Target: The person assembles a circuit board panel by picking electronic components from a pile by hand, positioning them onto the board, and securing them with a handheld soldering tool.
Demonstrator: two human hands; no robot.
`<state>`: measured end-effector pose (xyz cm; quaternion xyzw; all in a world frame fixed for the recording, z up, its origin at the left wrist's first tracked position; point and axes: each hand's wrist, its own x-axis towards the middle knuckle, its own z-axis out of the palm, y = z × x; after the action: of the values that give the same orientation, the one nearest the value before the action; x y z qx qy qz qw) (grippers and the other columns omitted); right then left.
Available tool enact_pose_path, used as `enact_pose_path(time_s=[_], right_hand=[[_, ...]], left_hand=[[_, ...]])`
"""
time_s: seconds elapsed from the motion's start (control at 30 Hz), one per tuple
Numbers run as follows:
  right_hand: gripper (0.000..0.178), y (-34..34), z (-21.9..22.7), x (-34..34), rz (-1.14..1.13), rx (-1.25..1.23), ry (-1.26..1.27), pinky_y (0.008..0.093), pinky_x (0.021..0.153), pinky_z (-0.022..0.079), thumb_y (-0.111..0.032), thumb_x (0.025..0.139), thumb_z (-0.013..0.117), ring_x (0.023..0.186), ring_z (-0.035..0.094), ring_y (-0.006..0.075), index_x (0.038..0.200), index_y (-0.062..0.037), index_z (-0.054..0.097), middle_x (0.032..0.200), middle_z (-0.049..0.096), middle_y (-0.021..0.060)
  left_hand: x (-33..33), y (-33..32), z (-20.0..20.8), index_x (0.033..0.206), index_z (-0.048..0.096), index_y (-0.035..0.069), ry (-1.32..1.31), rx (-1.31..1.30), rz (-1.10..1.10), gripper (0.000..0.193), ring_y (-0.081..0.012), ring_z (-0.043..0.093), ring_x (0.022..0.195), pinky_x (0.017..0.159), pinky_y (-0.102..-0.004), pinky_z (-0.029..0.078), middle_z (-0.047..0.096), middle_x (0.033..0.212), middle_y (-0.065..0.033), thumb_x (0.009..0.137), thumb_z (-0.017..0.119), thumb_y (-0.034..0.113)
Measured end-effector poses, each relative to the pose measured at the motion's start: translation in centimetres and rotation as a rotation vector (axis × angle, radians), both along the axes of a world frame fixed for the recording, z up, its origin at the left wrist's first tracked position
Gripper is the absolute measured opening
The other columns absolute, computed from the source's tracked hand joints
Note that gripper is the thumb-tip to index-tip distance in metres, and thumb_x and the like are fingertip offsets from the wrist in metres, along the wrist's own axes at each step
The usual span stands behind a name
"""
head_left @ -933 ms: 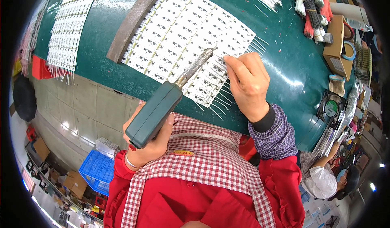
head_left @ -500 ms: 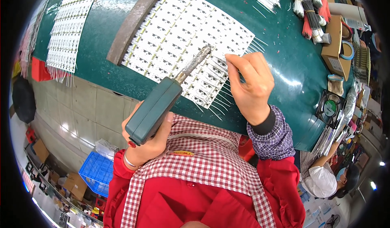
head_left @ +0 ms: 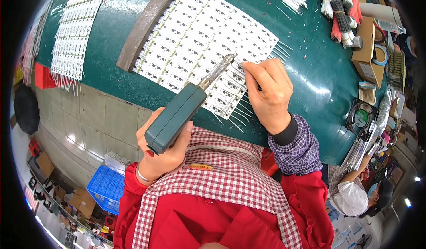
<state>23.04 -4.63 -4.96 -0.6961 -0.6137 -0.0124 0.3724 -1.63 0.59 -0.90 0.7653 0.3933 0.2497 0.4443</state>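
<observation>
My left hand is wrapped round a dark green soldering gun, whose crusted metal tip slants up and right over a white circuit board panel. The tip's end lies at the panel, close to my right fingertips. My right hand is closed in a pinch above the panel's right part, on what looks like a thin white wire, mostly hidden by the fingers. Rows of small dark parts cover the panel. Several thin white wires stick out past its right and lower-right edges.
A dark bar lies along the panel's left edge on the green table. Another wired panel is at far left. Wire bundles, a cardboard box and a small fan sit at right. A co-worker is at lower right.
The soldering gun in my left hand has moved slightly right and down. My right hand has shifted a little left, bringing its pinched fingertips nearer the tip.
</observation>
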Motion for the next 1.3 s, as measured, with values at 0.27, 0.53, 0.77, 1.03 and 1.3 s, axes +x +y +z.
enact_pose_path(time_s=[0.27,0.53,0.77,1.03,1.3], right_hand=[[0.027,-0.1,-0.1,0.2,0.022,-0.011,0.003,0.0372,0.060,0.048,0.007,0.072,0.077,0.071,0.057,0.0247,0.095,-0.0049,0.070,0.075,0.052,0.0063],[0.026,-0.1,0.0,0.2,0.015,-0.011,0.003,0.0372,0.059,0.047,0.007,0.072,0.077,0.070,0.056,0.0248,0.094,-0.0050,0.070,0.074,0.051,0.0064],[0.025,0.0,-0.1,0.3,0.020,-0.007,0.001,0.0369,0.059,0.047,0.007,0.073,0.078,0.069,0.056,0.0246,0.094,-0.0050,0.070,0.074,0.050,0.0063],[0.028,-0.5,0.4,0.2,0.002,-0.042,0.001,0.0346,0.060,0.047,0.011,0.071,0.079,0.069,0.058,0.0232,0.094,-0.0038,0.074,0.074,0.057,0.0061],[0.026,-0.7,3.5,0.7,0.012,-0.048,-0.005,0.0359,0.059,0.048,0.007,0.070,0.078,0.072,0.060,0.0241,0.094,-0.0038,0.073,0.076,0.054,0.0069]], left_hand=[[0.2,0.0,-0.1,0.094,0.073,-0.005,0.002,-0.017,0.002,0.018,-0.0235,0.068,0.072,0.063,-0.0305,0.054,0.071,0.092,-0.0158,0.077,0.077,-0.005],[0.4,0.2,0.0,0.093,0.073,-0.004,0.068,0.088,-0.076,0.016,-0.0219,0.066,0.067,0.059,-0.0302,0.052,0.070,0.090,-0.0142,0.078,0.077,-0.004],[-0.3,-0.4,-0.3,0.096,0.073,-0.005,0.020,-0.001,0.001,0.018,-0.0248,0.067,0.068,0.061,-0.0319,0.054,0.071,0.092,-0.0160,0.078,0.078,-0.003],[-0.7,-0.8,1.3,0.102,0.074,-0.006,0.034,-0.035,0.066,0.023,-0.0300,0.072,0.078,0.070,-0.0345,0.057,0.073,0.098,-0.0205,0.080,0.079,-0.001],[-0.7,-0.5,0.8,0.103,0.073,-0.007,0.035,-0.033,0.026,0.025,-0.0282,0.073,0.082,0.071,-0.0322,0.057,0.073,0.101,-0.0208,0.078,0.078,-0.004]])
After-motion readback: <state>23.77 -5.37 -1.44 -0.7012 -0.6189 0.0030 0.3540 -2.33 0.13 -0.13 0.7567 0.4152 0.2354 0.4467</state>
